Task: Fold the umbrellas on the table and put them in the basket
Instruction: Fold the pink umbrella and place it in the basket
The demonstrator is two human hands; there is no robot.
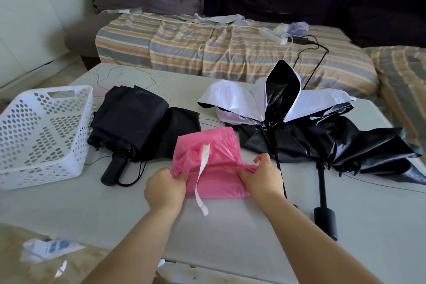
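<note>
Pale table (230, 226) before a sofa with striped cover (207, 48). White basket (41, 136) at far left, empty. Left hand (164, 188) and right hand (261, 177) each pinch shut on the pink umbrella (214, 161), lying centre, between the black umbrella (136, 127) and the half-open white-and-black umbrella (299, 127).

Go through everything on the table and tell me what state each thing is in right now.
Pink umbrella: collapsed, canopy loose, strap undone.
Left hand: gripping the pink canopy's left side.
Right hand: gripping its right side.
Black umbrella: collapsed, loosely bundled, lying flat.
White-and-black umbrella: half open, canopy splayed.
Basket: upright, empty.
</note>
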